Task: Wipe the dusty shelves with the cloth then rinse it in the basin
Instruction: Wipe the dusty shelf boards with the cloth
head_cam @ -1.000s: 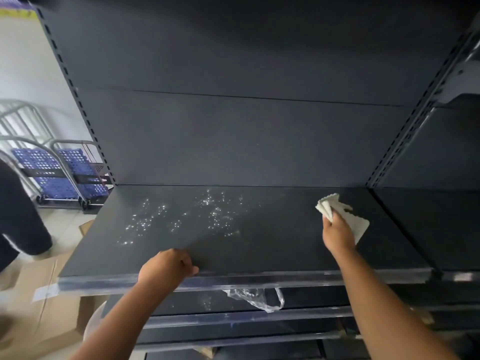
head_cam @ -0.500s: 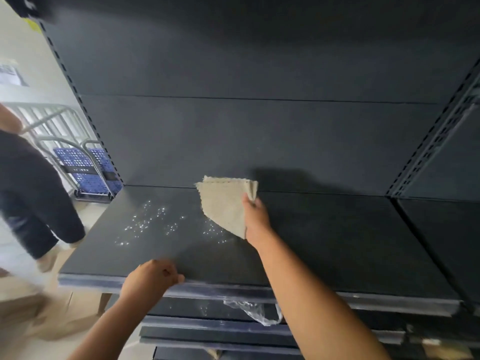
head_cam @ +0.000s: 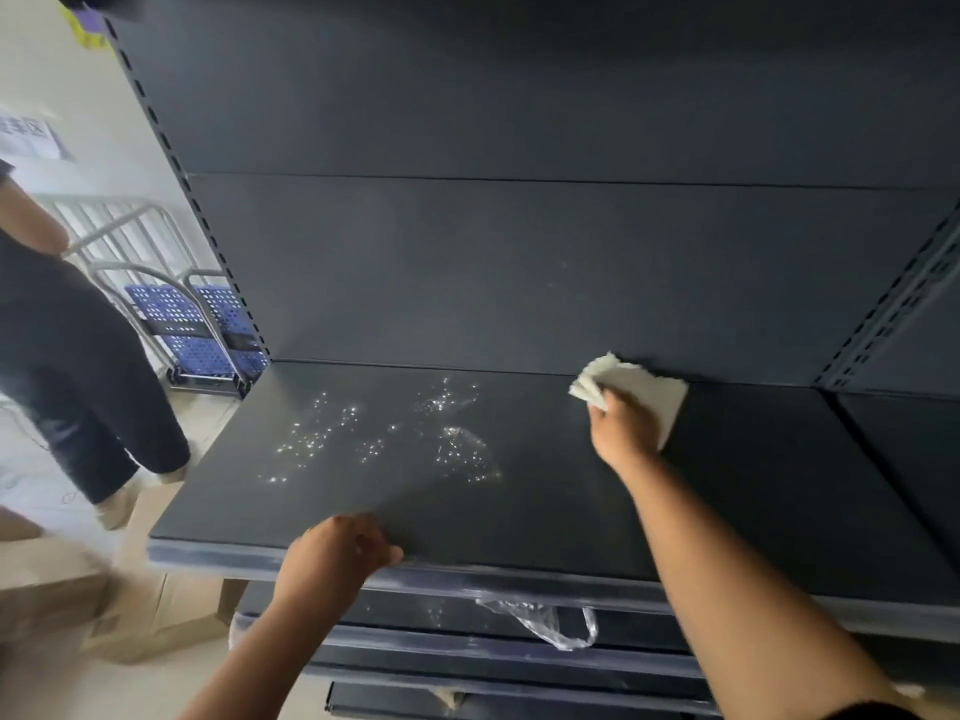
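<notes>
Cloth [head_cam: 644, 394] under right hand [head_cam: 621, 433], shelf [head_cam: 545, 511] rear.

The shelf [head_cam: 545, 491] is dark charcoal, speckled with bright white glints on its left half. The cloth [head_cam: 639, 389] is pale cream. The 2 crates [head_cam: 202, 324] behind are blue with rows of small white holes.
</notes>
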### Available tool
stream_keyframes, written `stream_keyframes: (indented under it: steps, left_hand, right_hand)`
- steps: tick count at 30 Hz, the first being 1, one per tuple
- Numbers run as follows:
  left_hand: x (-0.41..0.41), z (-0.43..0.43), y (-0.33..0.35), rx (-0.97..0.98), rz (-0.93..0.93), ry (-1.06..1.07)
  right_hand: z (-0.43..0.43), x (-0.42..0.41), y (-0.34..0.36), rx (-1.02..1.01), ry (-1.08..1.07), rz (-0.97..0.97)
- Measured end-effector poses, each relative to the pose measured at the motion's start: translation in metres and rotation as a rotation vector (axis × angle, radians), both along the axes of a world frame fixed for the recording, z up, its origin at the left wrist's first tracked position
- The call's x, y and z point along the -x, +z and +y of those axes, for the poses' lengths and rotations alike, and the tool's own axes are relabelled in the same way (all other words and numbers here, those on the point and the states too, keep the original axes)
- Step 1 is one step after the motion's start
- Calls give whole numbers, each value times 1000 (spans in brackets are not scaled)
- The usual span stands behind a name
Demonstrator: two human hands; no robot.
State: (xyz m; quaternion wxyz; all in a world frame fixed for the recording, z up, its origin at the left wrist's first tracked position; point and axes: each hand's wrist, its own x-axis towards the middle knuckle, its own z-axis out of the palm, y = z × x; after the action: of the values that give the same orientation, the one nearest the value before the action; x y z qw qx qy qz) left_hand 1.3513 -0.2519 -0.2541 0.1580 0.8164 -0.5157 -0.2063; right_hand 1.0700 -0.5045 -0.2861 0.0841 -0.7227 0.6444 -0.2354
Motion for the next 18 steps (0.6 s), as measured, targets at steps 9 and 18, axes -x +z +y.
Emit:
stream_keyframes:
  steps: [9, 18]
  left_hand:
    - [-12, -1, -14, 48, -45, -58]
    - [-19, 5, -6, 83, -51, -169]
  right_hand:
    - [56, -236, 17, -442, 356, -518]
    - [66, -115, 83, -366, -60, -1553]
